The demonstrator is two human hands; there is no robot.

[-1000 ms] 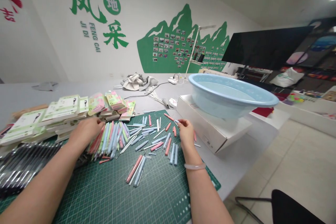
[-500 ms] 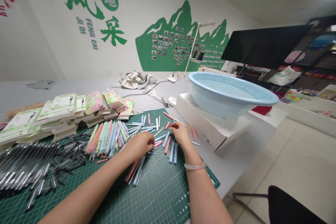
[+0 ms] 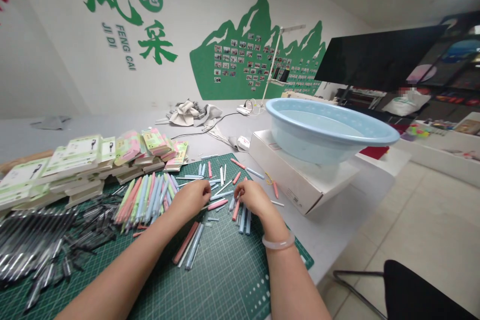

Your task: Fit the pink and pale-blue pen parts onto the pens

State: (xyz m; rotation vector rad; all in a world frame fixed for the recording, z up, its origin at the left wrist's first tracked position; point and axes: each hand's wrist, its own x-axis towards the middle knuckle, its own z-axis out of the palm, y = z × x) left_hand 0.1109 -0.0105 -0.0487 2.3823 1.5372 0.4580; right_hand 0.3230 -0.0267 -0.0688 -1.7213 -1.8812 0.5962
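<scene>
My left hand (image 3: 193,199) is curled with its fingertips together, low over scattered pen parts on the green cutting mat (image 3: 221,280). What it pinches, if anything, is hidden. A pink pen barrel (image 3: 217,204) lies just right of its fingers. To the right, my right hand (image 3: 253,197) has its fingers closed and pointing down among blue and pink pen barrels; I cannot make out what is in them. Blue barrels (image 3: 245,221) stick out beneath that hand. Nearer me, a small group of pink, white and blue barrels (image 3: 189,246) lies on the mat.
Left of my hands are a bundle of pastel pens (image 3: 148,200), rows of dark clear-barrelled pens (image 3: 32,242) and stacked paper pads (image 3: 82,152). A blue basin (image 3: 330,125) stands on a white box (image 3: 296,180) at the right. A black chair (image 3: 416,290) is beside the table.
My left hand has moved slightly left and away from me, baring the barrels near me. My right hand has shifted a little left and lower over the blue barrels.
</scene>
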